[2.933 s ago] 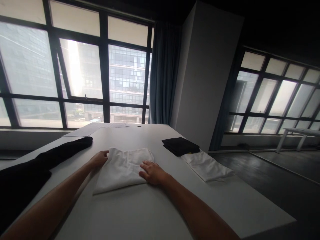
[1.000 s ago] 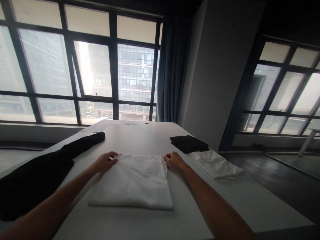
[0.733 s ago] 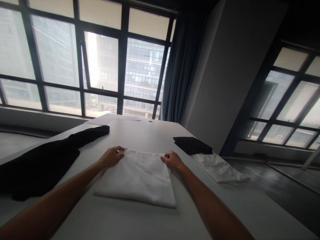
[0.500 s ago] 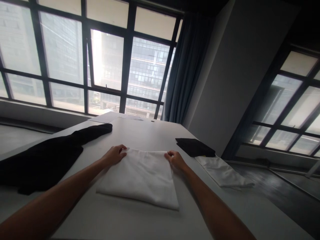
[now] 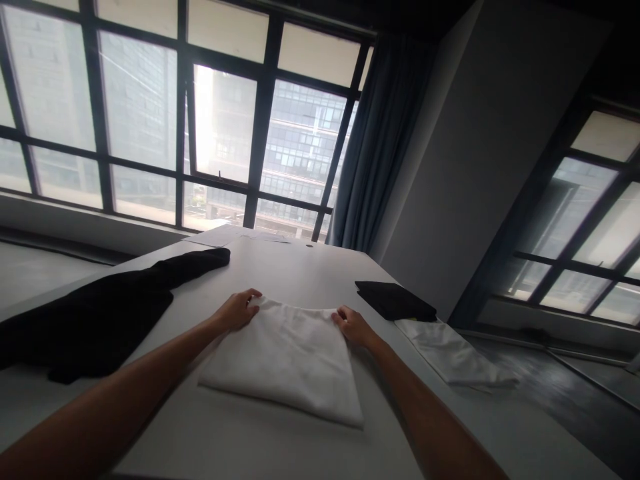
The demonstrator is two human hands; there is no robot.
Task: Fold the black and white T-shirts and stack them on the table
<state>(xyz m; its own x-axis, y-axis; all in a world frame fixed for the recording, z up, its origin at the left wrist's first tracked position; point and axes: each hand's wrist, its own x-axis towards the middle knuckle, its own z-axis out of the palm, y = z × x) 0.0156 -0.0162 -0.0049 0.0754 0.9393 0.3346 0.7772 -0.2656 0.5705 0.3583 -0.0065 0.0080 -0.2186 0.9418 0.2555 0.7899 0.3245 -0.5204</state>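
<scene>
A folded white cloth, perhaps a garment point(image 5: 285, 363), lies on the white table point(image 5: 300, 267) in front of me, lightly creased in its middle. At its far left corner, my left hand point(image 5: 241, 311) pinches the edge between thumb and fingers. My right hand point(image 5: 351, 325) grips the far right corner in the same way. The far edge sags slightly between the two hands, while the near edge rests on the table. What kind of garment it is cannot be made out.
Black clothing point(image 5: 115, 307) lies spread along the table's left side. On the right edge sit a folded black cloth point(image 5: 395, 300) and a folded white cloth point(image 5: 453, 353), which reaches the table's border. Papers point(image 5: 265, 237) lie at the far end, before a curtain point(image 5: 370, 147) and windows.
Both hands keep hold of the white cloth's far corners. The far edge has shifted very slightly, and the whole view has moved a little to the left.
</scene>
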